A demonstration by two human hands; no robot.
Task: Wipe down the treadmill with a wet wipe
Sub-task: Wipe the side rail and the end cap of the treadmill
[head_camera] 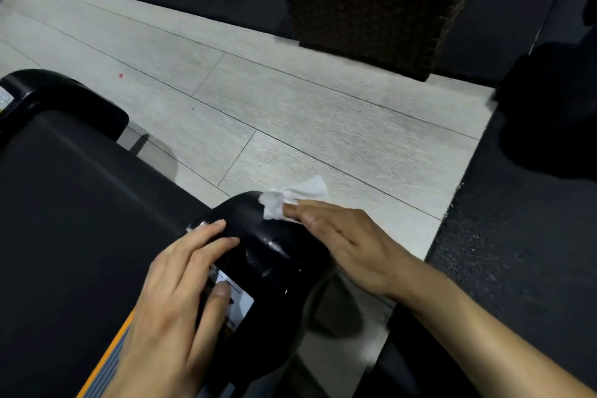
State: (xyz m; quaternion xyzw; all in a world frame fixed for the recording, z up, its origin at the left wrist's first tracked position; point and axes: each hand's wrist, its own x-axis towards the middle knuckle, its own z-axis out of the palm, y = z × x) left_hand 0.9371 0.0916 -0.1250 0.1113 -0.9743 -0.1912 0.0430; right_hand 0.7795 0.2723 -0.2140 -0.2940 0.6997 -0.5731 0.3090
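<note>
The black treadmill [80, 197] fills the lower left, its belt running toward me. A glossy black end cap [268, 245] sits at its near right corner, with a white label beside it. My right hand [342, 236] lies flat on the cap's right side, its straight fingers pressing a crumpled white wet wipe [287, 199] against the cap's top. Part of the wipe sticks out past the fingertips. My left hand [181, 294] rests on the cap's left side with its fingers spread, the thumb on the label.
A second black end cap [58, 100] is at the treadmill's far left corner. Grey plank floor [290, 113] lies beyond. A dark woven basket [371, 6] stands at the back. Dark rubber matting [517, 252] borders the right side.
</note>
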